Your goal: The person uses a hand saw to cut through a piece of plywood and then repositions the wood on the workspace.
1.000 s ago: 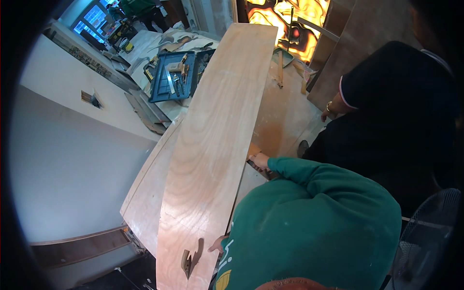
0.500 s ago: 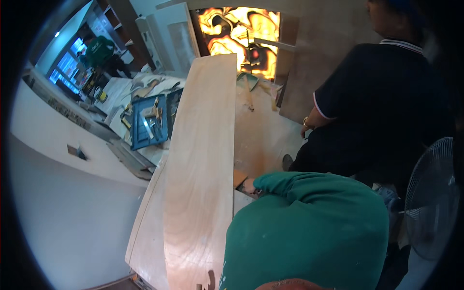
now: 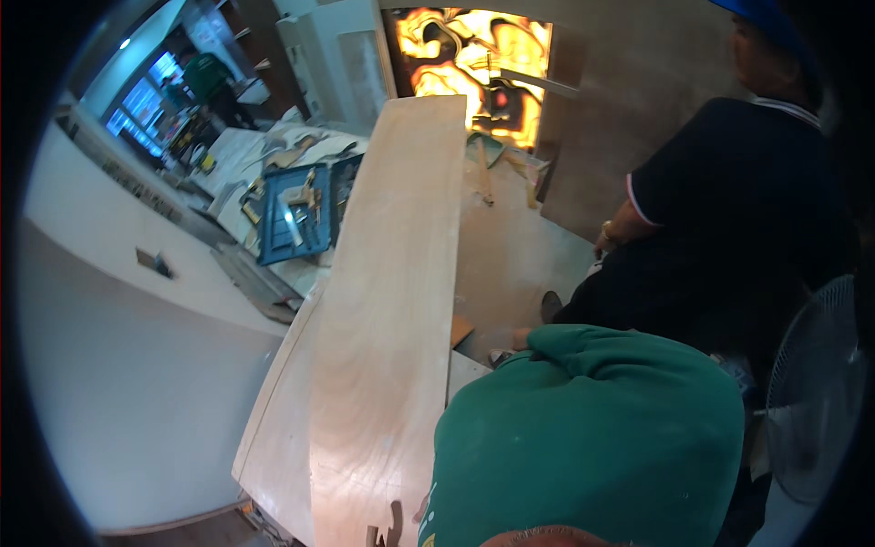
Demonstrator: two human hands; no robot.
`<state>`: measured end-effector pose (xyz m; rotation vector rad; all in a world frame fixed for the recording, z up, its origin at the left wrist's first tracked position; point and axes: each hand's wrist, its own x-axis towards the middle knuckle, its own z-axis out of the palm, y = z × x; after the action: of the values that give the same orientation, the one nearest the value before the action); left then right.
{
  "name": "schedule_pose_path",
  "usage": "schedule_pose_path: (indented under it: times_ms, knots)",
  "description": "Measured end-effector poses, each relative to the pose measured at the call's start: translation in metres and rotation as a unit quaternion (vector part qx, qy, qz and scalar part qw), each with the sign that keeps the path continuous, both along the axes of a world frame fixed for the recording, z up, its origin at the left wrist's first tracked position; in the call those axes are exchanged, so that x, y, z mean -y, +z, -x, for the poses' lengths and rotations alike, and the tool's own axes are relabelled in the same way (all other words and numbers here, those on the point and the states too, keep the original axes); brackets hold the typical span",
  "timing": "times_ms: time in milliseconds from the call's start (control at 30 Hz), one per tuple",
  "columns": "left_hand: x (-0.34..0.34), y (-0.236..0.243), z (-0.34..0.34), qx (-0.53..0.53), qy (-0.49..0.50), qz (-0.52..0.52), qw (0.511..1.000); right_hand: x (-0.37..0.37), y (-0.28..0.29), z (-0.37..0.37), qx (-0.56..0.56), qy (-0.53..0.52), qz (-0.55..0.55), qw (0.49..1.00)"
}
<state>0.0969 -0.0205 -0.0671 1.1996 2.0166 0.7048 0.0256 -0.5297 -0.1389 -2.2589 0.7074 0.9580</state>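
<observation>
Neither my left hand nor my right hand can be made out. Closest to me is a long, pale plywood board (image 3: 387,273), lying lengthwise on a wider pale panel (image 3: 283,438). At the board's near end stands a short brown piece (image 3: 372,536), beside a dark, narrow shape that I cannot identify. Just right of the board, a person in a green shirt (image 3: 583,438) bends low and covers much of the near right. That person's hand (image 3: 521,340), partly hidden by the sleeve, is beside a small greyish object (image 3: 499,356).
A person in a dark shirt (image 3: 729,201) is at the right, by a standing fan (image 3: 816,392). Left of the board lies an open blue tool case (image 3: 296,214) with several tools. A glowing patterned panel (image 3: 519,46) is at the back; a pale wall (image 3: 155,365) runs along the left.
The view has turned slightly, so the far scene sits further right. The bending person's hand shows further right, nearer the sleeve. The board appears to lie as before.
</observation>
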Motion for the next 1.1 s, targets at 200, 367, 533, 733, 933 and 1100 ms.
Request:
schedule_pose_path:
  times_ms: [200, 367, 533, 733, 933, 1100]
  knots:
    - [-0.017, -0.017, 0.018, -0.049, 0.104, -0.054, 0.992, -0.002, -0.009, -0.004, -0.003, 0.024, 0.013, 1.000]
    - [-0.004, 0.021, 0.028, 0.041, 0.075, 0.079, 0.993, 0.002, -0.007, -0.013, 0.003, 0.058, 0.018, 0.998]
    - [0.036, 0.077, 0.022, 0.107, 0.046, 0.028, 0.993, 0.005, -0.015, -0.015, -0.016, 0.043, 0.019, 0.999]
    - [0.040, 0.085, 0.019, 0.094, 0.046, -0.014, 0.994, 0.009, -0.054, -0.009, 0.012, 0.063, 0.025, 0.998]
    - [0.032, 0.075, 0.019, 0.072, 0.068, -0.011, 0.995, 0.008, -0.065, -0.004, 0.009, 0.054, 0.052, 0.997]
    - [0.038, 0.081, 0.019, 0.060, 0.062, -0.021, 0.996, 0.007, -0.044, -0.003, 0.031, 0.024, 0.037, 0.999]
